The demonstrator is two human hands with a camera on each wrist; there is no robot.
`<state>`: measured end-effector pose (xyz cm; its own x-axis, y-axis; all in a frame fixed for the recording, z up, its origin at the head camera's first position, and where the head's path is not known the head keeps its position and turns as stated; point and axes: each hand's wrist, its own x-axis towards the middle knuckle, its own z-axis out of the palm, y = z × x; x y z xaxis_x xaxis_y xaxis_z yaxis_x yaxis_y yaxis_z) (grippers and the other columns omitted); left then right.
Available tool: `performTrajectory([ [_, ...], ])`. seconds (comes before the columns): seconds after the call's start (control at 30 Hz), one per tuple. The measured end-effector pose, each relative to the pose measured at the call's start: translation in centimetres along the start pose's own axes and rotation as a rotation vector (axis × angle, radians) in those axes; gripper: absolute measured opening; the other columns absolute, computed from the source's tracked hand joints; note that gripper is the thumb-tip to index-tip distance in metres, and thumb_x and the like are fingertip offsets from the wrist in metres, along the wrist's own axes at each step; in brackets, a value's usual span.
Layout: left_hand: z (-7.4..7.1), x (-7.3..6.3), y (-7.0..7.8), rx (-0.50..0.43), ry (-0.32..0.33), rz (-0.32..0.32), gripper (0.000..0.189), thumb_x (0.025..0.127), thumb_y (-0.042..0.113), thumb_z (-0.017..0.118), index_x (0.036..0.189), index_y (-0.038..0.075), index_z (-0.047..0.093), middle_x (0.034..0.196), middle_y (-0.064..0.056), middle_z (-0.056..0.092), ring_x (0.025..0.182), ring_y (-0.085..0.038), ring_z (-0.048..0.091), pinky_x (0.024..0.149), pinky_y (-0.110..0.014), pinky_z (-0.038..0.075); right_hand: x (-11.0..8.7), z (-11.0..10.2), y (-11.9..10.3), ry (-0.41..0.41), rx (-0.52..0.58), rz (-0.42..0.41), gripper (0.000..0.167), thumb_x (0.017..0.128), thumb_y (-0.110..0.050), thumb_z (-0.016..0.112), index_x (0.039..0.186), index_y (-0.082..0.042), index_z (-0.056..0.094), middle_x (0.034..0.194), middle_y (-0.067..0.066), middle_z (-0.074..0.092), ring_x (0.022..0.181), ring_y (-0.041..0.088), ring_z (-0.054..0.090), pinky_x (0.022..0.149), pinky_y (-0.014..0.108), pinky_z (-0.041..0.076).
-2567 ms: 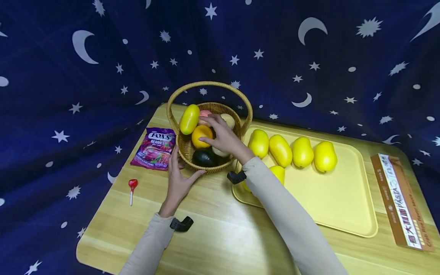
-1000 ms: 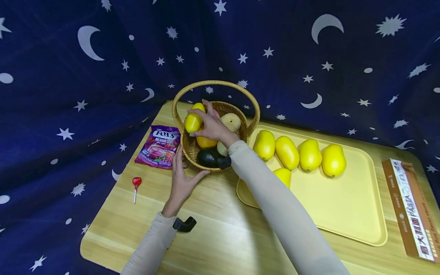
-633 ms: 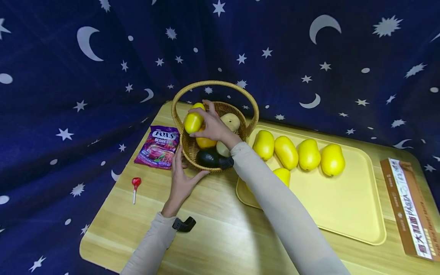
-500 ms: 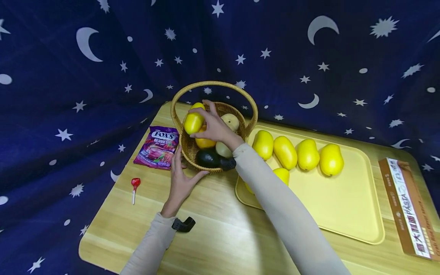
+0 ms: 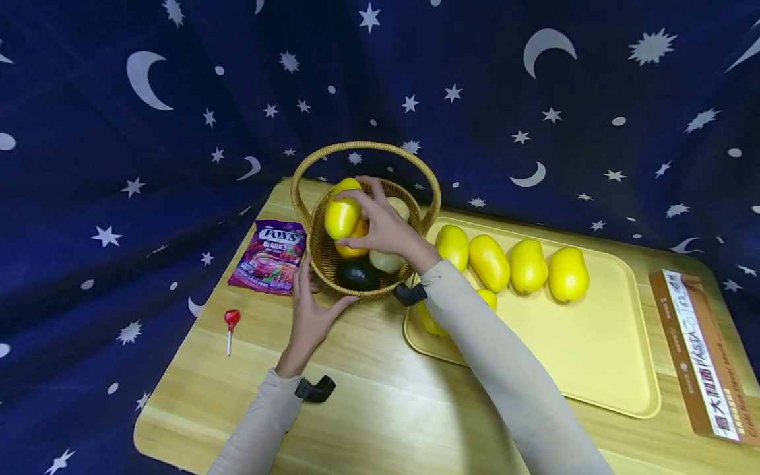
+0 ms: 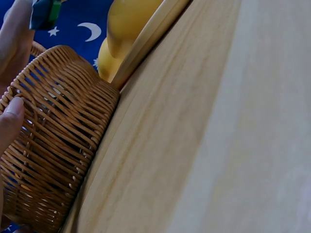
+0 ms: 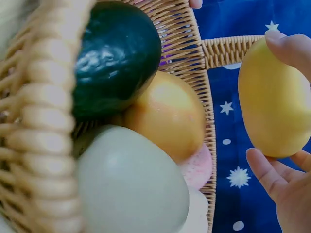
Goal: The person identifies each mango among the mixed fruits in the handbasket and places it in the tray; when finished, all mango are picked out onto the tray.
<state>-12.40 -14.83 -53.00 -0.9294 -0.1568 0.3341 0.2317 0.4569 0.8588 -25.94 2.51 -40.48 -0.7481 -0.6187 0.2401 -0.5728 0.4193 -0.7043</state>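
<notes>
My right hand [image 5: 388, 227] pinches a yellow mango [image 5: 342, 214] between thumb and fingers, above the left part of a wicker basket [image 5: 323, 267]. In the right wrist view this mango [image 7: 272, 102] shows apart from the other fruit. Inside the basket lie a dark green avocado [image 5: 356, 274], an orange [image 5: 350, 249], and pale rounded fruits [image 5: 386, 262]; a pink fruit [image 7: 199, 167] shows in the right wrist view. My left hand [image 5: 311, 321] rests against the basket's front left wall with fingers and thumb spread. Its thumb [image 6: 13, 116] presses the wicker in the left wrist view.
Right of the basket, a yellow tray [image 5: 594, 349] holds several mangoes [image 5: 528, 266]. A purple candy bag [image 5: 270, 257] lies left of the basket, with a red lollipop [image 5: 231, 323] nearer the front. A pasta box [image 5: 700, 356] lies at the far right.
My right hand has reached to the mango at the basket's left rim, gripped it and brought it up and slightly right. The left hand has stayed on the basket.
</notes>
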Motion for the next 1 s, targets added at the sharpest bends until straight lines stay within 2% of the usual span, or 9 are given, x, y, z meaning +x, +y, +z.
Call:
performTrajectory([
  [0.1, -0.1, 0.0, -0.1, 0.002, 0.003, 0.009, 0.118, 0.069, 0.028, 0.09, 0.158, 0.021, 0.013, 0.152, -0.011, 0.028, 0.115, -0.025, 0.045, 0.089, -0.04, 0.044, -0.6, -0.1, -0.2, 0.013, 0.022, -0.034, 0.071, 0.074, -0.031, 0.086, 0.135, -0.02, 0.05, 0.155, 0.017, 0.014, 0.11, 0.033, 0.059, 0.093, 0.042, 0.054],
  [0.33, 0.0, -0.1, -0.2, 0.002, -0.001, 0.016, 0.117, 0.071, 0.027, 0.089, 0.158, 0.021, 0.012, 0.152, -0.011, 0.028, 0.116, -0.026, 0.044, 0.089, -0.04, 0.043, -2.3, -0.5, -0.5, 0.049, -0.046, -0.079, 0.07, 0.073, -0.031, 0.085, 0.133, -0.021, 0.05, 0.156, 0.014, 0.014, 0.124, 0.033, 0.048, 0.089, 0.045, 0.054],
  [0.53, -0.1, 0.1, 0.0, 0.004, -0.002, 0.014, 0.116, 0.071, 0.028, 0.089, 0.158, 0.021, 0.012, 0.153, -0.012, 0.027, 0.116, -0.026, 0.046, 0.089, -0.04, 0.044, -4.2, -1.1, -0.9, 0.059, -0.009, -0.092, 0.072, 0.071, -0.027, 0.087, 0.133, -0.021, 0.05, 0.154, 0.017, 0.015, 0.12, 0.027, 0.051, 0.088, 0.036, 0.054],
  [0.73, -0.1, 0.2, 0.1, 0.007, -0.001, 0.01, 0.115, 0.072, 0.028, 0.089, 0.158, 0.02, 0.013, 0.154, -0.012, 0.025, 0.114, -0.027, 0.046, 0.089, -0.04, 0.044, -6.1, -1.5, -1.1, 0.082, -0.017, -0.109, 0.072, 0.07, -0.031, 0.088, 0.131, -0.022, 0.051, 0.153, 0.017, 0.017, 0.124, 0.027, 0.05, 0.089, 0.045, 0.053],
  [1.0, 0.1, -0.1, 0.0, -0.002, 0.006, 0.02, 0.116, 0.071, 0.028, 0.089, 0.158, 0.019, 0.013, 0.152, -0.013, 0.028, 0.114, -0.027, 0.046, 0.088, -0.04, 0.044, -9.1, -2.1, -0.9, 0.121, -0.034, -0.15, 0.073, 0.068, -0.027, 0.089, 0.129, -0.019, 0.052, 0.154, 0.014, 0.018, 0.133, 0.03, 0.043, 0.103, 0.05, 0.044],
])
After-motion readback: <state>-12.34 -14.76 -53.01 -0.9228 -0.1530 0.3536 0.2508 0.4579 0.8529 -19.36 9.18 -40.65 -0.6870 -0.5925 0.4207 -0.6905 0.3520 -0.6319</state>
